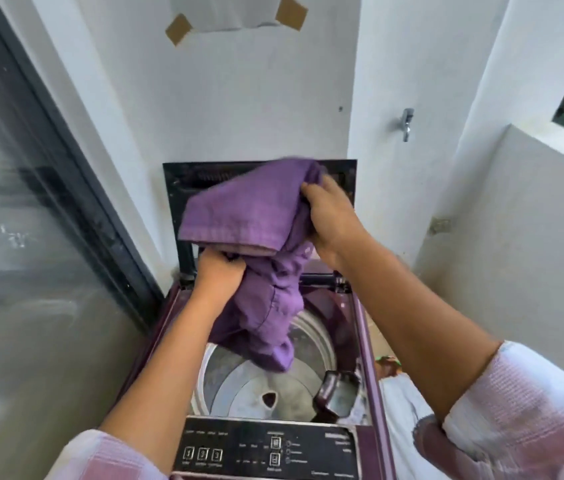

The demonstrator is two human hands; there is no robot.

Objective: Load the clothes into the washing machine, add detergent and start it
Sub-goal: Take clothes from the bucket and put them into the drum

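Note:
A purple garment [253, 216] hangs over the open top-loading washing machine [365, 327]. My left hand [220, 273] grips its lower left fold, and my right hand [332, 216] grips its upper right part. The cloth's tail dangles into the steel drum [239, 386], which shows bare metal at the bottom. The machine's lid [173, 174] stands raised against the wall behind the garment. The black control panel [266, 448] lies at the near edge. A dark detergent compartment [337, 393] sits at the drum's right front corner.
A glass sliding door [31, 220] runs along the left. A white wall with a metal tap [407, 124] rises behind and to the right. A low white parapet [533, 220] closes the right side. White cloth [405, 410] lies on the floor right of the machine.

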